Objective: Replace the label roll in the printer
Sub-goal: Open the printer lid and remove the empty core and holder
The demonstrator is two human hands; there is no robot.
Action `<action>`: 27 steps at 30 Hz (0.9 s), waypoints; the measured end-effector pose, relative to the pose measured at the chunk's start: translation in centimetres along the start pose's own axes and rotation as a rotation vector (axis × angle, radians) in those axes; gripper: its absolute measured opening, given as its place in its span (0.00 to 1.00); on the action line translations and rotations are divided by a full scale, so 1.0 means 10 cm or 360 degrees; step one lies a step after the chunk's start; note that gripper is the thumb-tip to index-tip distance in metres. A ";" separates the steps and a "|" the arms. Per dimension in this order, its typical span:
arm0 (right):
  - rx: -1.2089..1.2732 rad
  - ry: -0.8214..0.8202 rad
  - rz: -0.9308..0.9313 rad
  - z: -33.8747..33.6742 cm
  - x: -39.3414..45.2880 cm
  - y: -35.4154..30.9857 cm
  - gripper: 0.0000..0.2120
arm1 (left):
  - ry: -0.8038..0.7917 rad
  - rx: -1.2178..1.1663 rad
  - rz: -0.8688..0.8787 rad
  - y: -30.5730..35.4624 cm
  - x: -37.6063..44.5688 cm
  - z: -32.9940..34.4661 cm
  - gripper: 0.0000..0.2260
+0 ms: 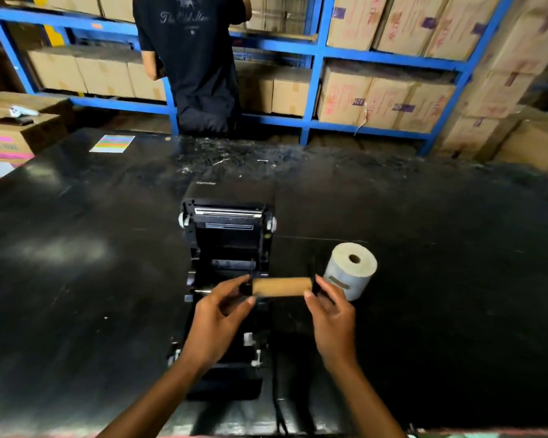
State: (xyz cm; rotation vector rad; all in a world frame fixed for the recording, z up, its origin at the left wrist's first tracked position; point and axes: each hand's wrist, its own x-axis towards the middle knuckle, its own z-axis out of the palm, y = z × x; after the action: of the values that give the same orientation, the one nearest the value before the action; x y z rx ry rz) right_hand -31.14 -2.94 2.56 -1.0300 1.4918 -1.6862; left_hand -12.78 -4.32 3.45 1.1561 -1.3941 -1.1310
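A black label printer (227,235) lies open in the middle of the black table (76,263), its roll bay bare. Above the bay I hold a brown cardboard core (280,286) on a black spindle, level and crosswise. My left hand (217,317) pinches its left end and my right hand (331,314) pinches its right end. A full white label roll (350,270) stands on end on the table, just right of my right hand and apart from it.
A person in a dark shirt (190,58) stands at the table's far edge, facing blue shelves (317,52) full of cardboard boxes. A colour-striped sheet (112,143) lies at the far left. Boxes (10,134) stand left of the table. A black cable (277,403) runs near the front edge.
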 end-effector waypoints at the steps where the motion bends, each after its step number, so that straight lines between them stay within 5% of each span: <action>1: 0.0017 0.0034 0.0051 -0.13 0.04 0.03 0.16 | -0.0036 -0.0012 -0.0010 0.00 0.01 0.14 0.15; 11: 0.0030 0.0348 0.0387 -1.60 0.50 0.45 0.13 | -0.0235 0.0496 0.0038 -0.32 0.46 1.46 0.12; 19: -0.0097 0.0292 0.0604 -2.08 0.68 0.77 0.13 | -0.0734 0.1989 0.0128 -0.71 0.63 1.82 0.15; 27: -0.0062 0.0107 0.0765 -1.99 0.60 0.84 0.13 | -0.0531 0.1837 0.0316 -0.95 0.59 1.81 0.14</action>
State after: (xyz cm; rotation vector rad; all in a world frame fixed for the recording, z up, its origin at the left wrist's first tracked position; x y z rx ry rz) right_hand -51.73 0.20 -5.75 -0.5730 1.6597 -1.3616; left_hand -30.29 -9.97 -7.13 1.5576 -2.4959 -0.2968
